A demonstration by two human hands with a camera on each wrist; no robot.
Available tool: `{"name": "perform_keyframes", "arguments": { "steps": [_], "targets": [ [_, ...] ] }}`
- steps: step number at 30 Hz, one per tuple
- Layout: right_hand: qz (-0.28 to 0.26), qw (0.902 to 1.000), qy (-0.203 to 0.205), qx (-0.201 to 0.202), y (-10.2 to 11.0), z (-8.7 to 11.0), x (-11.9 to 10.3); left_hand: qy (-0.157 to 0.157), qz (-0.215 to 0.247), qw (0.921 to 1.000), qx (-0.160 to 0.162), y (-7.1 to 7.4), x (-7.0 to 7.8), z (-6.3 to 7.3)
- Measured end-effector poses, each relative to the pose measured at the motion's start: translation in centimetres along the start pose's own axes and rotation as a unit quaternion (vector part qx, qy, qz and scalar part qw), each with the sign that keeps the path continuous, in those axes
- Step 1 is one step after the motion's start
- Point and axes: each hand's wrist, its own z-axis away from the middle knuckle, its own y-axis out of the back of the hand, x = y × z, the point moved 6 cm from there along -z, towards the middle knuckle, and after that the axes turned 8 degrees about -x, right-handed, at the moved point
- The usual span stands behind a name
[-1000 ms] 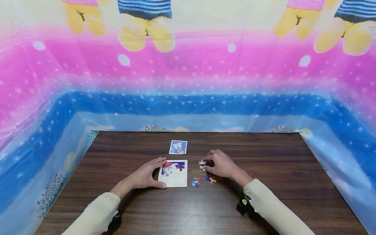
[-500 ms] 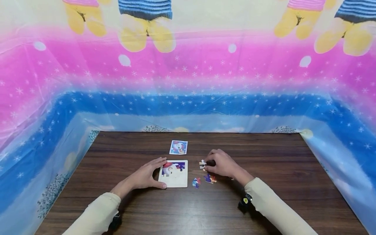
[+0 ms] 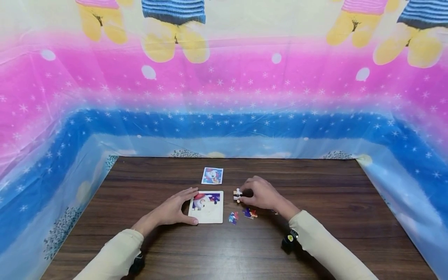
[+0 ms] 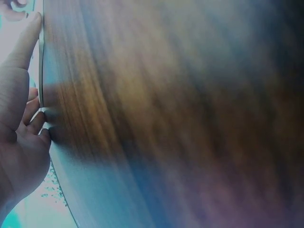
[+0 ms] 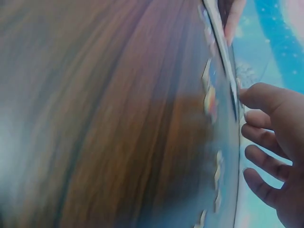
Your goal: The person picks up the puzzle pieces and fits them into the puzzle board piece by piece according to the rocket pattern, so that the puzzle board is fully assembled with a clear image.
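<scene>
In the head view my left hand (image 3: pixel 176 206) holds the left side of a white puzzle tray (image 3: pixel 211 217), thumb at the near corner and fingers at the far one. Several picture pieces fill the tray's upper left and top, showing a white character in a red hat; the lower right is bare. To the right of the tray, my right hand (image 3: pixel 260 193) pinches a jigsaw piece (image 3: pixel 237 195) between thumb and index finger, its pale printed side up. In the left wrist view the thumb (image 4: pixel 23 42) lies along the tray edge.
Loose jigsaw pieces (image 3: pixel 233 217) lie beside the tray's lower right, with more pieces (image 3: pixel 250 212) just right of them. Others show under the right wrist. A small picture card (image 3: pixel 212 175) lies behind the tray on the wooden table (image 3: pixel 157 249). A printed cloth (image 3: pixel 224 124) surrounds the table.
My right hand has shifted slightly left, bringing the pinched jigsaw piece closer to the tray and turning it a little. My left hand and the tray stay in place.
</scene>
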Motion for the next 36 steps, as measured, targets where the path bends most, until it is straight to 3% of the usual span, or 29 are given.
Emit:
{"name": "perform_keyframes", "arguments": {
  "steps": [7,18,36],
  "targets": [
    [-0.03,0.9987,0.037,0.016,-0.1,-0.9,-2.6,0.005,-0.003,1.0,-0.002,0.0,0.0,0.0],
    [-0.028,0.9967,0.076,-0.004,-1.5,-2.9,-6.2,0.011,0.002,0.9999,-0.013,-0.2,-0.3,-0.2],
    [-0.009,0.9979,0.063,-0.016,-2.9,-4.8,-8.1,-0.003,0.003,0.9999,-0.011,0.0,0.0,-0.1]
  ]
}}
